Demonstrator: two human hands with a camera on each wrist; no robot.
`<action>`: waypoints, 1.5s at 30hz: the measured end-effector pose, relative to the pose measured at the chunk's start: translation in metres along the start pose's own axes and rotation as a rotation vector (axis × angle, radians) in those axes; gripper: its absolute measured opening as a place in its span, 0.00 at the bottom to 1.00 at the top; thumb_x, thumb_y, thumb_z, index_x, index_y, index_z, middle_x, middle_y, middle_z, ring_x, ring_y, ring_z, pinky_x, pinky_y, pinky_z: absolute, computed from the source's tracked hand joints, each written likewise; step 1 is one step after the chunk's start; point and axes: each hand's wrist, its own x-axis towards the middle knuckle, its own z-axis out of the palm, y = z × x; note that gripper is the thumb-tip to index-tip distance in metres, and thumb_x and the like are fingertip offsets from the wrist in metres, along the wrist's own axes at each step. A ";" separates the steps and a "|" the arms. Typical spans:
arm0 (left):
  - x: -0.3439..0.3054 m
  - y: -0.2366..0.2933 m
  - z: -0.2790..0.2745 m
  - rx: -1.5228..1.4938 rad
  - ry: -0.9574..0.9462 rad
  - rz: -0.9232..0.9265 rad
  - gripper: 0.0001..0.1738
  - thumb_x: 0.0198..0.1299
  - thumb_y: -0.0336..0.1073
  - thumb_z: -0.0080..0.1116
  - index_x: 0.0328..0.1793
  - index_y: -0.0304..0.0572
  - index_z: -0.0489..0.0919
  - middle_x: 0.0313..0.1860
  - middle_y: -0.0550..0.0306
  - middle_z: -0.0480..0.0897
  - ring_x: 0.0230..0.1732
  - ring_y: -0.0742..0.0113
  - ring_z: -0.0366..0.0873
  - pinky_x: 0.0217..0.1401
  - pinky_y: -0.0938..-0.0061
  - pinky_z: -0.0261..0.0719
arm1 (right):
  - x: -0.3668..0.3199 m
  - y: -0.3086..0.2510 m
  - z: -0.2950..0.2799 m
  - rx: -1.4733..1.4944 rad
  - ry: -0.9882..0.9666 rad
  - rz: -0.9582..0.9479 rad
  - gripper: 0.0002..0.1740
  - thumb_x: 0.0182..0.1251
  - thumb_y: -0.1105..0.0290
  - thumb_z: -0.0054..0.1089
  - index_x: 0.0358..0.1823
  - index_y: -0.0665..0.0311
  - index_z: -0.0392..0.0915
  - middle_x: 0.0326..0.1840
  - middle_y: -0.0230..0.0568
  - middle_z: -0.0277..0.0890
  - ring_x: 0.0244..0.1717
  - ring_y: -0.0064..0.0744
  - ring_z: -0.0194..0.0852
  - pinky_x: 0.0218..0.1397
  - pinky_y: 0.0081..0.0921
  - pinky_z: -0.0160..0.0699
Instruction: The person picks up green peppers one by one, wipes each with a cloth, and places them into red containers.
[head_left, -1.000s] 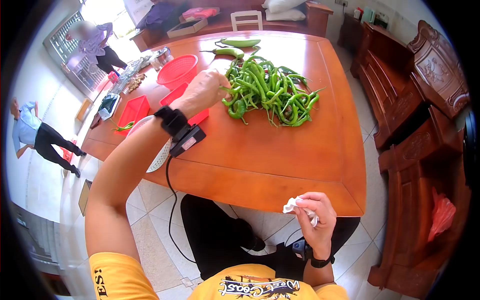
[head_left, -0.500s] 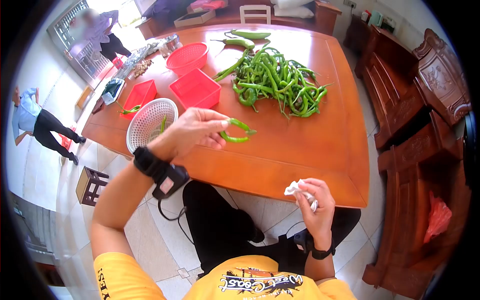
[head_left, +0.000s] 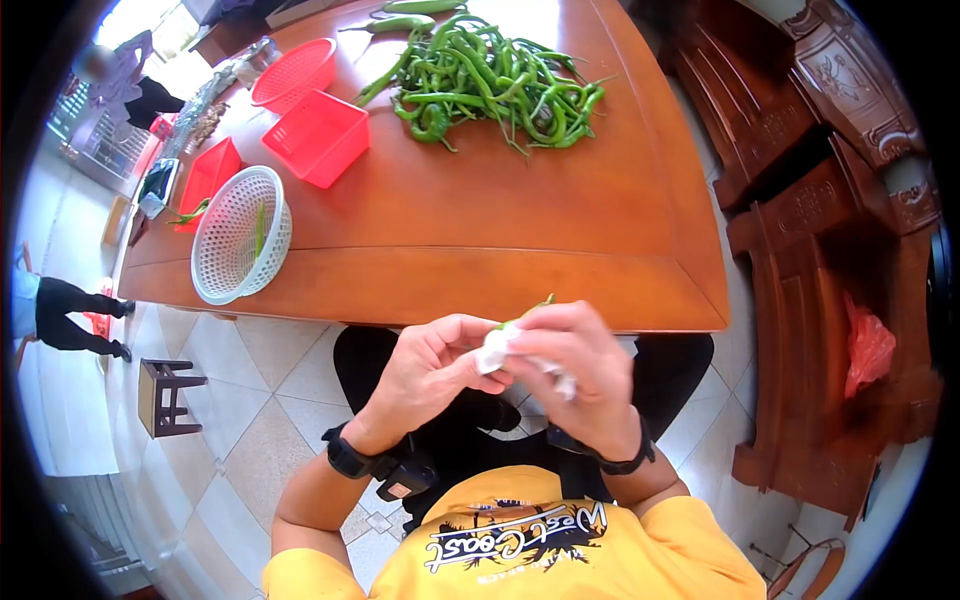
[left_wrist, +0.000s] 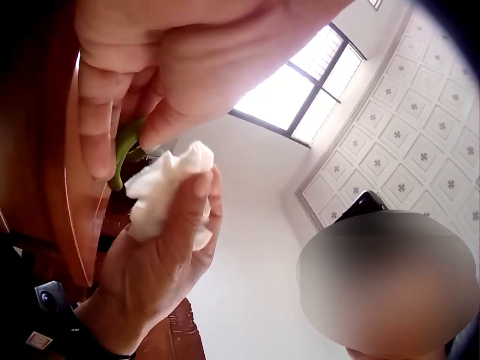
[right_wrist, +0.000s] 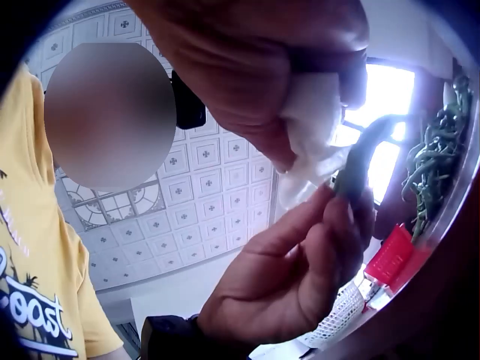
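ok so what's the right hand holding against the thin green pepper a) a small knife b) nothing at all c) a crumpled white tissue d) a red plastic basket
c: the right hand grips a crumpled white tissue and presses it against the thin green chili pepper, which the left hand pinches by its fingertips.

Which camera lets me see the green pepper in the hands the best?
The right wrist view: most of the green pepper shows there, pinched by the left hand beside the white tissue. The left wrist view shows only a short piece between fingers; the head view, just its tip poking out.
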 end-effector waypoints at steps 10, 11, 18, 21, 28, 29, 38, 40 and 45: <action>-0.007 0.002 0.008 0.077 -0.018 -0.036 0.15 0.66 0.28 0.55 0.55 0.25 0.74 0.44 0.50 0.83 0.42 0.66 0.85 0.45 0.76 0.86 | -0.005 0.019 -0.014 -0.171 0.082 0.104 0.12 0.52 0.81 0.69 0.39 0.64 0.80 0.39 0.43 0.77 0.38 0.39 0.79 0.37 0.28 0.79; -0.008 0.001 0.008 0.081 -0.021 -0.031 0.15 0.66 0.27 0.56 0.55 0.24 0.75 0.44 0.49 0.83 0.41 0.65 0.85 0.45 0.76 0.86 | -0.006 0.023 -0.016 -0.180 0.097 0.113 0.12 0.52 0.81 0.69 0.39 0.64 0.80 0.39 0.43 0.77 0.38 0.38 0.79 0.37 0.28 0.79; -0.008 -0.003 0.007 0.070 -0.016 -0.055 0.15 0.66 0.28 0.55 0.56 0.23 0.74 0.45 0.47 0.83 0.41 0.62 0.85 0.46 0.73 0.87 | -0.008 0.038 -0.026 -0.278 0.187 0.162 0.11 0.54 0.81 0.68 0.39 0.65 0.81 0.39 0.45 0.78 0.37 0.38 0.81 0.37 0.27 0.80; -0.005 -0.002 0.010 0.082 0.007 -0.077 0.16 0.66 0.27 0.54 0.56 0.23 0.74 0.46 0.45 0.82 0.42 0.59 0.85 0.46 0.70 0.87 | -0.006 0.031 -0.028 -0.306 0.215 0.146 0.12 0.53 0.81 0.68 0.40 0.65 0.80 0.40 0.45 0.78 0.38 0.40 0.81 0.38 0.28 0.80; 0.001 -0.005 0.015 0.162 0.030 0.016 0.17 0.66 0.27 0.53 0.59 0.25 0.75 0.48 0.51 0.83 0.44 0.66 0.83 0.49 0.75 0.84 | -0.013 0.007 0.001 -0.101 0.020 0.096 0.16 0.49 0.82 0.70 0.40 0.64 0.79 0.41 0.42 0.77 0.38 0.41 0.78 0.38 0.31 0.79; 0.001 -0.005 0.014 0.199 0.033 0.045 0.17 0.66 0.27 0.53 0.59 0.25 0.75 0.48 0.52 0.83 0.44 0.68 0.83 0.49 0.76 0.83 | -0.014 0.008 0.004 -0.122 0.007 0.046 0.17 0.47 0.82 0.70 0.41 0.64 0.79 0.40 0.41 0.76 0.36 0.41 0.77 0.36 0.31 0.78; -0.004 -0.004 0.007 0.011 0.103 0.059 0.18 0.68 0.26 0.51 0.62 0.24 0.72 0.52 0.47 0.81 0.49 0.64 0.82 0.54 0.72 0.84 | -0.015 0.012 -0.004 -0.160 0.037 0.125 0.16 0.49 0.85 0.68 0.40 0.64 0.80 0.39 0.43 0.76 0.38 0.42 0.78 0.37 0.30 0.79; -0.006 0.002 0.006 -0.010 0.087 0.041 0.18 0.68 0.25 0.51 0.62 0.24 0.72 0.52 0.46 0.81 0.49 0.62 0.83 0.53 0.72 0.84 | -0.012 0.017 -0.009 -0.199 0.072 0.130 0.16 0.49 0.85 0.68 0.40 0.64 0.80 0.39 0.43 0.76 0.38 0.41 0.79 0.37 0.29 0.79; -0.011 0.006 0.000 -0.040 0.061 -0.014 0.19 0.69 0.28 0.49 0.64 0.24 0.69 0.53 0.43 0.80 0.50 0.58 0.83 0.54 0.70 0.84 | -0.011 0.030 -0.016 -0.277 0.159 0.129 0.14 0.52 0.84 0.68 0.40 0.64 0.81 0.40 0.44 0.77 0.37 0.35 0.79 0.35 0.25 0.79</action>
